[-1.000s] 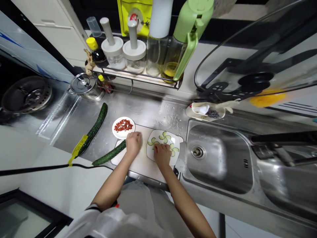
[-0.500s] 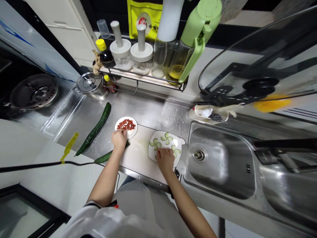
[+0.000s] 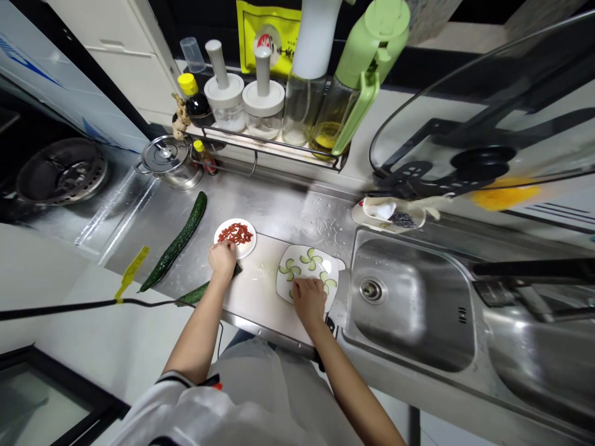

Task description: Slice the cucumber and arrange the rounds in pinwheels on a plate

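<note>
My left hand (image 3: 223,259) is closed at the near edge of a small white plate (image 3: 249,246) of red berries (image 3: 236,233); what its fingers hold, if anything, is hidden. Curled fingers of my right hand (image 3: 308,298) are over the near-left part of a square white plate (image 3: 284,286), and their tips are too small to read. Green slices form pinwheel shapes (image 3: 311,259) on that plate. Under the plate lies a white cutting board (image 3: 253,297). A cut cucumber piece (image 3: 194,295) lies partly behind my left forearm.
A whole cucumber (image 3: 176,248) lies on the steel counter at left, with a lidded pot (image 3: 171,162) behind it. Jars and an oil bottle (image 3: 332,124) stand on a rack at the back. The sink (image 3: 413,303) is at right, below a glass lid (image 3: 488,124).
The whole view has shifted very slightly. Both hands stay at their plates in nearly the same pose.
</note>
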Demonstrator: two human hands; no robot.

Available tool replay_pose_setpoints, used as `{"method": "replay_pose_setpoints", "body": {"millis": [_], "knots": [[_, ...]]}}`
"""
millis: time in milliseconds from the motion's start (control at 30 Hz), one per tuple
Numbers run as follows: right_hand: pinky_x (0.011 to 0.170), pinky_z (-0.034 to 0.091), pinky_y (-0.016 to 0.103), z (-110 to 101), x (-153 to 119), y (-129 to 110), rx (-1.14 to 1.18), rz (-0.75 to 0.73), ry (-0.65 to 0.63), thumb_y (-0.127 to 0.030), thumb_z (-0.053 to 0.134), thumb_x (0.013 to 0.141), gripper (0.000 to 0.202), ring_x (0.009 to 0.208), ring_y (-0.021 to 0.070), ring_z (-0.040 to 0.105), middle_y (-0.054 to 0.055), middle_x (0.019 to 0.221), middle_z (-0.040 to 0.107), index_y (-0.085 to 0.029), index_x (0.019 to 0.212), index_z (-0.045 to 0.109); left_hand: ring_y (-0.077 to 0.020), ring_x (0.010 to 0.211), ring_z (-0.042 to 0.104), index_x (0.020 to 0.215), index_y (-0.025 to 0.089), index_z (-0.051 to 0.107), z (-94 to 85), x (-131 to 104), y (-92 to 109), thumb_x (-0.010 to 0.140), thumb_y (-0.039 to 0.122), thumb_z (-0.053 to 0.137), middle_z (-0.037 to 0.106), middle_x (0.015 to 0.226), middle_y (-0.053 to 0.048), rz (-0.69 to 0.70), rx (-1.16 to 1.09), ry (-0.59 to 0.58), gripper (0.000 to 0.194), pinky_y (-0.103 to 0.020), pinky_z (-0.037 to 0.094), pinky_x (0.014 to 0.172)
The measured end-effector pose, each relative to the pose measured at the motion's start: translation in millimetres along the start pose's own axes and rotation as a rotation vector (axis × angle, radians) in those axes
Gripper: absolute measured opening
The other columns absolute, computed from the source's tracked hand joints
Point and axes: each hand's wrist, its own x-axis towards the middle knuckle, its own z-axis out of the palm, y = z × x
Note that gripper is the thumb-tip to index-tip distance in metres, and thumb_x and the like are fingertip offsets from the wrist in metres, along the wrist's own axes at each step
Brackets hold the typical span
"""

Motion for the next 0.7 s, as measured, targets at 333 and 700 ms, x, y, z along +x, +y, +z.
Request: {"method": "replay_pose_setpoints", "body": {"millis": [333, 700], "knots": [[0.07, 0.025, 0.031, 3.4, -1.4, 5.4, 0.026, -0.027, 0.009, -0.021, 0.051, 0.086, 0.019, 0.099, 0.0224, 0.043, 0.005, 0.089, 0.066, -0.022, 0.091, 0.069, -0.021, 0.082, 0.061, 0.082, 0.019, 0.072, -2.4, -22.5, -1.2, 0.083, 0.028, 0.05, 0.071, 0.082, -0.007, 0.2, -0.28, 0.099, 0.024, -0.031, 0.042, 0.083], [0.071, 0.027, 0.031, 7.5, 3.3, 12.2, 0.013, -0.056, 0.065, -0.023, 0.052, 0.087, 0.018, 0.096, 0.0217, 0.042, 0.004, 0.087, 0.066, -0.022, 0.093, 0.069, -0.0175, 0.08, 0.058, 0.087, 0.02, 0.069, 27.5, -99.6, 53.8, 0.084, 0.02, 0.057, 0.07, 0.084, -0.005, 0.679, -0.556, -0.071, 0.013, -0.032, 0.044, 0.078]]}}
